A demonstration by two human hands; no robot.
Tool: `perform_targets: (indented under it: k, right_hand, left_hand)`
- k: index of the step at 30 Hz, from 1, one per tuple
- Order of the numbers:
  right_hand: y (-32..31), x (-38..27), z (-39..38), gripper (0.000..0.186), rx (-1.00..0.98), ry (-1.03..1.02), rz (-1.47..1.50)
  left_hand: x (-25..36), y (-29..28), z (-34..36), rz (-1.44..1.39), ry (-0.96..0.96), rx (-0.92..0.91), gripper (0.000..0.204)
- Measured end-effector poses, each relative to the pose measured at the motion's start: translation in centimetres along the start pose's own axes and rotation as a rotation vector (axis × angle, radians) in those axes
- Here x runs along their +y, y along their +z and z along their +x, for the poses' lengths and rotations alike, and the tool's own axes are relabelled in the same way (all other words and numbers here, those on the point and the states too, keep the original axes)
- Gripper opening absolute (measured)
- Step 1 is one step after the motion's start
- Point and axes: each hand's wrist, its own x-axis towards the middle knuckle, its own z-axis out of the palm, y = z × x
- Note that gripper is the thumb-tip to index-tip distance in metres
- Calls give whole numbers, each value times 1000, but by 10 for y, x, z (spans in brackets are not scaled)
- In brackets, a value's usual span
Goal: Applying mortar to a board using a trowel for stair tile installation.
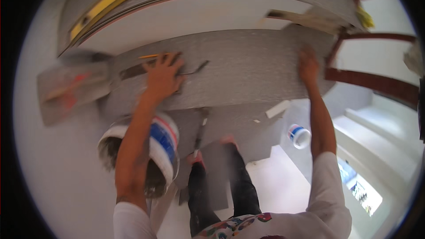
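Steadying streaked grey rectangular slab point(248, 73); left hand point(163, 77) fingers spread wide, right hand point(308, 67) blurred, can't tell; best keep pressure even.

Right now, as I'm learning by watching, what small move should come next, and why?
Perhaps slide the orange stick aside with the left hand: it lies on the grey slab close to that hand, while the right hand is near the slab's right end.

Long grey slab point(248, 71), faintly streaked, lying flat, beside white riser point(195, 17)
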Motion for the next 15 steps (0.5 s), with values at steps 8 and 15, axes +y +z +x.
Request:
perform_targets:
  k: [8,15]
  right_hand:
    - [-43,-23,-59,41,-64,369,-54]
    - [-54,-177,-10,39,-61,151,192]
  left_hand:
    - [-28,12,-62,-38,-66,12,36]
    - [17,-36,-65,-248,-370,119,67]
